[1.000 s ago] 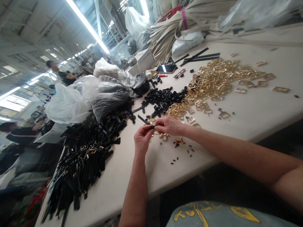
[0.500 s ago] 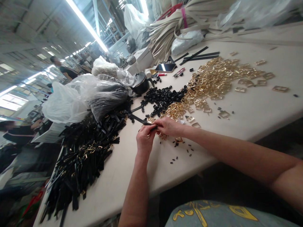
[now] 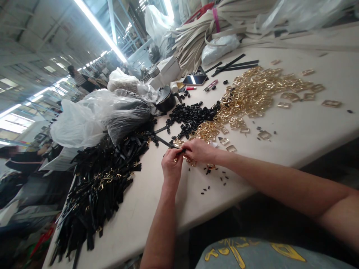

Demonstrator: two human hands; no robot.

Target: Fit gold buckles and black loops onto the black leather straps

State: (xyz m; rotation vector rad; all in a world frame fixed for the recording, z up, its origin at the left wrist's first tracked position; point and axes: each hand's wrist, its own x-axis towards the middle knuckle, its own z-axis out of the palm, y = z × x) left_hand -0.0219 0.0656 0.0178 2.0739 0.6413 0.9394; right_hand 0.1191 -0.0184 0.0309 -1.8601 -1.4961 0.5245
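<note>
My left hand and my right hand meet above the table, fingers pinched together on a black strap. The strap runs up and left from my fingers toward the heap of black straps, many with gold buckles. A bit of gold shows by my left fingers, but its kind is hidden. Just beyond my hands lie a pile of black loops and a spread of gold buckles. Several tiny black pieces are scattered on the near side of my right wrist.
On the white table stand plastic bags at left and a dark lidded mug. Behind lie a phone, a pink snipper, black strips and bundled beige straps. Other people are in the left background.
My fingers have shifted slightly on the black strap, and both hands stay together in the same place. A person in the background has moved a little to the right.
</note>
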